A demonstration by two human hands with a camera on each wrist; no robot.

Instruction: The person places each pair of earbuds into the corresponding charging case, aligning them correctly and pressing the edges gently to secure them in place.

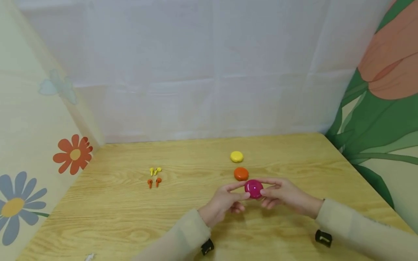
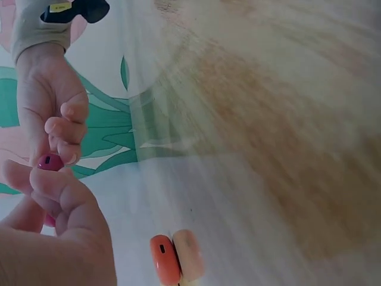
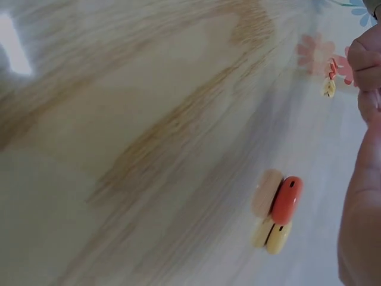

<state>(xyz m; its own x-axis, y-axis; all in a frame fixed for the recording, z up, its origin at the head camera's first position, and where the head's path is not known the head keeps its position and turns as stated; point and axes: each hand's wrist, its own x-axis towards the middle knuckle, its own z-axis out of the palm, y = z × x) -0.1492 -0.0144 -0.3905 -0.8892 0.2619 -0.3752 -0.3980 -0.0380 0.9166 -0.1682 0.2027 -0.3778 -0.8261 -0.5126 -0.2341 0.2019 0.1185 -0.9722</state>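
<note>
A glossy magenta round earbud case [image 1: 253, 189] is held up above the table between both hands. My left hand [image 1: 224, 201] pinches its left side with thumb and forefinger, and my right hand [image 1: 287, 196] pinches the right side. In the left wrist view the magenta case [image 2: 50, 161] is partly hidden by fingers, with a small dark slot on its edge. Just behind it on the table lies an orange case [image 1: 241, 174], and beyond that a yellow case [image 1: 236, 156]. The right wrist view shows my right hand [image 3: 364, 196] at the edge, the held case out of sight.
Left of the cases, two yellow earbuds [image 1: 155, 171] lie behind two orange earbuds [image 1: 154, 182] on the wooden table [image 1: 114, 206]. A small whitish object [image 1: 89, 257] shows at the bottom left edge. A white cloth [image 1: 196, 72] hangs behind the table.
</note>
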